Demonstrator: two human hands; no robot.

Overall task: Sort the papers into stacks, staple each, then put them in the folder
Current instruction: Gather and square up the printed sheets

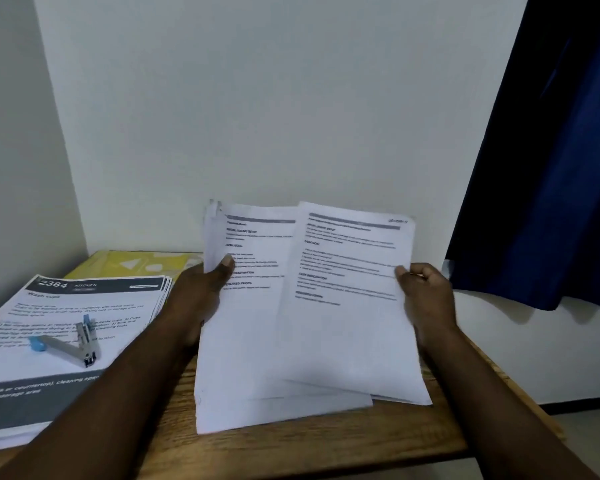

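Observation:
My left hand [201,292] grips a sheaf of printed white papers [246,323] at its left edge, thumb on the top page. In my right hand [426,299] a single printed sheet [347,306] is pinched at its right edge, and it overlaps the sheaf's right side. Both are raised and tilted above the wooden table [291,441]. On the left lies a stack of papers [66,327] headed "2384 Kitchen". A grey stapler with blue ends [70,344] rests on that stack. A yellow folder [136,263] lies behind the stack against the wall.
A white wall stands close behind the table. A dark blue curtain [548,168] hangs at the right, reaching past the table's right edge. The table's front edge runs near the bottom of the view.

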